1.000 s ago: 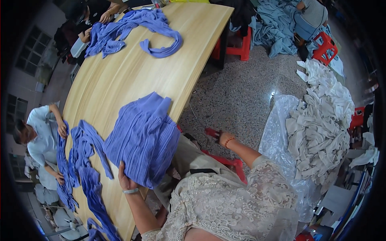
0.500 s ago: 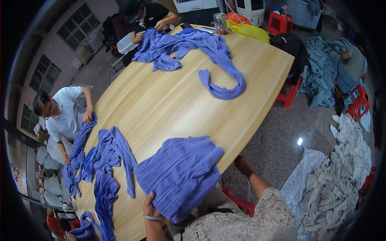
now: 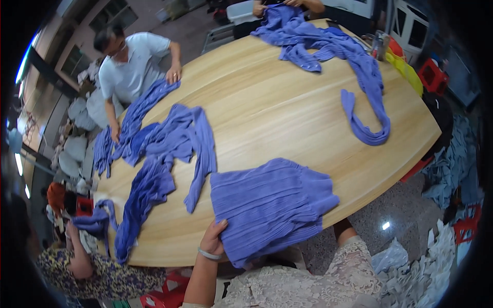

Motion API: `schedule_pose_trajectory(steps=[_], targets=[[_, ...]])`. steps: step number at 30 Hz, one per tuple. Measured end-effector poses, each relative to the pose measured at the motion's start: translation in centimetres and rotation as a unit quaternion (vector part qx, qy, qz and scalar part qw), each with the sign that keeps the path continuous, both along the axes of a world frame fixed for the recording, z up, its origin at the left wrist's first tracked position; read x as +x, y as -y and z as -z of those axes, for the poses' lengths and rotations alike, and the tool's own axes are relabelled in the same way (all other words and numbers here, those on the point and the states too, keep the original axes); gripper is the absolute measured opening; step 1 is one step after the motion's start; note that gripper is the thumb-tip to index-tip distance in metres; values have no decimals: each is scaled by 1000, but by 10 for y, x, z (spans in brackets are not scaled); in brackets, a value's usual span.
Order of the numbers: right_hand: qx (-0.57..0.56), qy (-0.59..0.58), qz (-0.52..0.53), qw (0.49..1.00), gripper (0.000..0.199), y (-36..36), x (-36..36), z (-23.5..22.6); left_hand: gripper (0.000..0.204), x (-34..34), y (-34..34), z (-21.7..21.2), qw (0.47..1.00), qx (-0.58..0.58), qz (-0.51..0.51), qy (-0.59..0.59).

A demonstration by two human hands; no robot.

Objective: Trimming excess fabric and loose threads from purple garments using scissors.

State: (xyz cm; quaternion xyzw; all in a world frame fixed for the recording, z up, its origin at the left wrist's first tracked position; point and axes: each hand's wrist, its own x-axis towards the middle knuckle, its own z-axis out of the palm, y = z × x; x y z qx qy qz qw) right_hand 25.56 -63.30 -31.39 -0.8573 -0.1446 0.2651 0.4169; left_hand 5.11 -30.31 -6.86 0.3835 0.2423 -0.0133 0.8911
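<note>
A purple-blue ribbed knit garment lies at the near edge of the wooden table, part of it over the edge. My left hand, with a bangle on the wrist, pinches its lower left border, thumb on top and fingers beneath the cloth. To the right of the garment, my right hand is low beside the table edge; its fingers are hidden. Left of the garment lies a heap of similar purple knit pieces, with a darker purple length trailing toward the near edge.
Across the table, a person in a white shirt handles purple knitwear; another works at the far end. A long purple strip curls at far right. A person in a patterned top sits near left. White cloth is heaped on the floor.
The view has swung left, showing more of the near-left person. My left hand keeps hold of the garment, which lies flatter on the table. The right hand has gone lower behind the edge.
</note>
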Motion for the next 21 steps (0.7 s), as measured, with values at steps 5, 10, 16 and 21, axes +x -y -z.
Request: schedule_pose_trajectory(steps=[5,10,16,21], targets=[[-106,-27,-124,986,55,47,-87,-40,49,-45,10,-28,999,-17,-21,-18],[-162,-185,-280,928,53,27,-102,-152,53,-108,25,-36,996,-85,-24,-33],[212,-287,-301,884,23,-42,-94,-313,56,-129,64,-6,996,-83,-3,-13],[137,395,-230,879,48,-124,-24,-318,38,-106,78,-1,996,-41,83,-11]])
